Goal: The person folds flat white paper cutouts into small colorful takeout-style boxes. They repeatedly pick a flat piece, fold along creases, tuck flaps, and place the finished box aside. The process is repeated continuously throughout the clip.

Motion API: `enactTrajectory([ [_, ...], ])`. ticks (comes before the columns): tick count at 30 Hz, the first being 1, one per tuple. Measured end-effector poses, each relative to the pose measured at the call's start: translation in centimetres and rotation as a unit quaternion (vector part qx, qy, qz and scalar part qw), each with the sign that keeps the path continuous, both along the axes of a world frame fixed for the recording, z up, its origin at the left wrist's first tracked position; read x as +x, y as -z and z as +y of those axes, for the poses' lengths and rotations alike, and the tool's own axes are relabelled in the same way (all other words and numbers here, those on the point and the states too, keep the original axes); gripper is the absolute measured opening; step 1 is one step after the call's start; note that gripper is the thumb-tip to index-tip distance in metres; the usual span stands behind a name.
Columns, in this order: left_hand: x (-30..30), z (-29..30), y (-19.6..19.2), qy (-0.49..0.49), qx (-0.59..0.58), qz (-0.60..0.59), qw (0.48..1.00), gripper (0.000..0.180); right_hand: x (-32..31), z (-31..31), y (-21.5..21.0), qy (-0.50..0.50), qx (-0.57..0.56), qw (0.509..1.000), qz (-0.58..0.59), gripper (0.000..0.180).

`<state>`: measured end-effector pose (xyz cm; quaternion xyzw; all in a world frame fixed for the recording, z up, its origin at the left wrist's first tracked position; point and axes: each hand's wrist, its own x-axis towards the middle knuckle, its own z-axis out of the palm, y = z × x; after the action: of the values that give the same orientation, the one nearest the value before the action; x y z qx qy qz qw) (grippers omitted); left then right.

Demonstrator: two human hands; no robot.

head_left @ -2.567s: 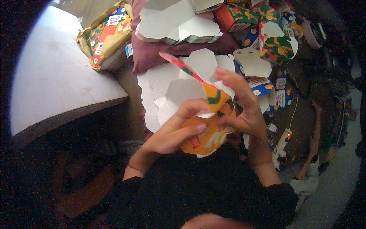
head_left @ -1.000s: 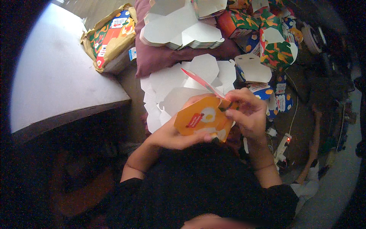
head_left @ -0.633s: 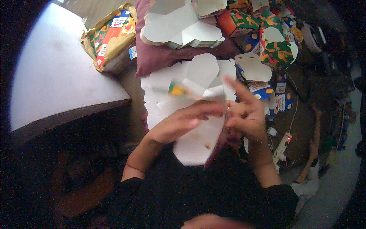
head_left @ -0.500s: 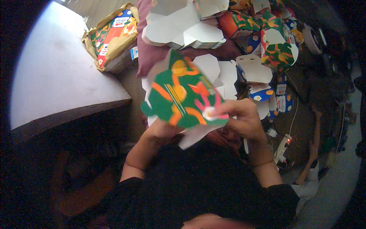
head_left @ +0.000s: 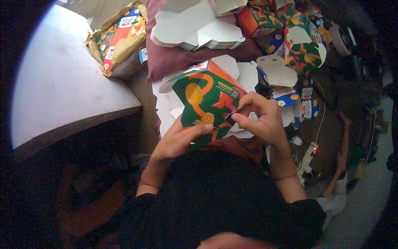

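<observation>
Right fingers (head_left: pixel 248 123) bent — seemingly pinching carton (head_left: pixel 209 97)

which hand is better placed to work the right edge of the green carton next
Probably the right hand: its thumb and forefinger pinch at the right edge of the green carton. The left hand seems better placed to steady it, thumb across the lower printed face.

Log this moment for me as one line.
left hand: holding green printed carton | right hand: pinching carton's right side | beyond: stacked white blanks on purple cushion
</observation>
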<state>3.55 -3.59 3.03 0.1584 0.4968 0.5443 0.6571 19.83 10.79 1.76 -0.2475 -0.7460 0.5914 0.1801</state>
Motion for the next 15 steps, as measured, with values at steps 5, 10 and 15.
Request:
enactTrajectory([
  [5, 0.9, 0.6, -0.3, 0.029, -0.014, 0.085, 0.996, 0.027, 0.5, -0.2, 0.2, 0.037, -0.019, 0.995, -0.090, 0.019],
  [10, 1.5, 0.8, 0.0, 0.006, -0.034, 0.024, 0.999, 0.029, 0.8, -0.9, 1.4, 0.121, -0.066, 0.990, -0.004, 0.017],
  [15, 2.3, 0.8, 1.2, -0.054, -0.060, -0.042, 0.996, 0.040, 1.3, -1.0, 2.8, 0.148, -0.137, 0.977, 0.067, 0.018],
])
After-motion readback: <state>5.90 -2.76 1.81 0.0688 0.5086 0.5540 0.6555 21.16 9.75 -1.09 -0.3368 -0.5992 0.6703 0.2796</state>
